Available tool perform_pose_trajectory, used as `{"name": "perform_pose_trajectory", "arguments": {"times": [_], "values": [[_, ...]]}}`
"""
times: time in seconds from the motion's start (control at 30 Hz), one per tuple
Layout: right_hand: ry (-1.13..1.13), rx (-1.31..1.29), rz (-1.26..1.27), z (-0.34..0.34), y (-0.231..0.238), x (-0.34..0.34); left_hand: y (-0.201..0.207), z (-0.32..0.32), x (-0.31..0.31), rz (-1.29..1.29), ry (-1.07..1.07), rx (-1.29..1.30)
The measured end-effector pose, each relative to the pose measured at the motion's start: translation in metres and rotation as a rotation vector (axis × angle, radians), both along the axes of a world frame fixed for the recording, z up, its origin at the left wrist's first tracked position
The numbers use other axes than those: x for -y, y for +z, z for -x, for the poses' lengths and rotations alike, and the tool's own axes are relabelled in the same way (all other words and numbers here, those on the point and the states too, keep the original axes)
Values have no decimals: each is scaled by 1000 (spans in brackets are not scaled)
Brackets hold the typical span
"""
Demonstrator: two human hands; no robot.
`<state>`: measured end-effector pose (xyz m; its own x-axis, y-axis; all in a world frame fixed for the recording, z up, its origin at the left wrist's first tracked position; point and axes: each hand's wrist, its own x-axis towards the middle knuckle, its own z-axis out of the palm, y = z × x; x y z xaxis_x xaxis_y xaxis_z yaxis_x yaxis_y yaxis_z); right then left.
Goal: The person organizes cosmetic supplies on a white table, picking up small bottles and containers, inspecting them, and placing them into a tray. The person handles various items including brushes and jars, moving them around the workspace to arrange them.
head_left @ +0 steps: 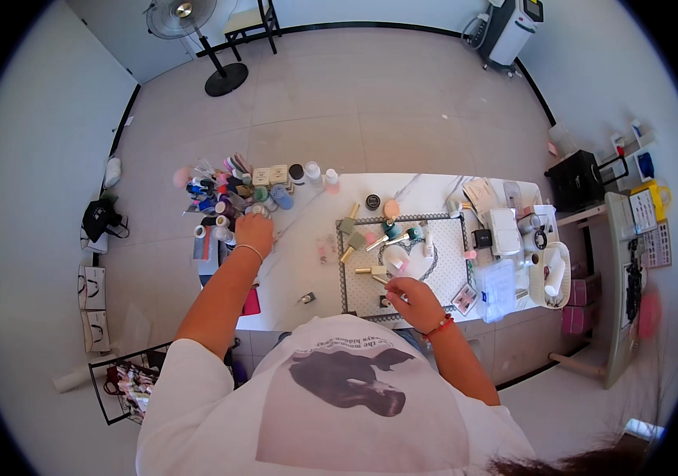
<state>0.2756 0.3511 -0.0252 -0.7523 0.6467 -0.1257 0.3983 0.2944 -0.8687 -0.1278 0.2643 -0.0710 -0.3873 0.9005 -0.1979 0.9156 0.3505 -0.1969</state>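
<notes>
At the table's left side my left hand reaches in among small jars and bottles, its fingers curled down at a pale-lidded jar. Whether that jar is lifted cannot be made out. My right hand hovers over the near edge of a lace-bordered mat, thumb and forefinger pinched together; what they hold is too small to name. Just left of those fingertips lies a gold-capped polish bottle, and a small dark bottle stands below. Further in are green polish bottles and a white heart-shaped piece.
Brushes and bottles crowd an organizer at the back left. Stacked boxes, a clear plastic case and a cream basket fill the right end. A small bottle lies near the front edge. Beyond the table stands a floor fan.
</notes>
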Motion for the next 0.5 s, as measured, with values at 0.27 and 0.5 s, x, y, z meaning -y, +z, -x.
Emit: {"name": "perform_pose_trajectory", "arguments": {"times": [0.27, 0.5], "values": [[-186, 252, -90, -23, -30, 27, 34, -35, 19, -258, -189, 23], [-458, 391, -159, -54, -118, 116, 38, -91, 73, -163, -333, 530]]}}
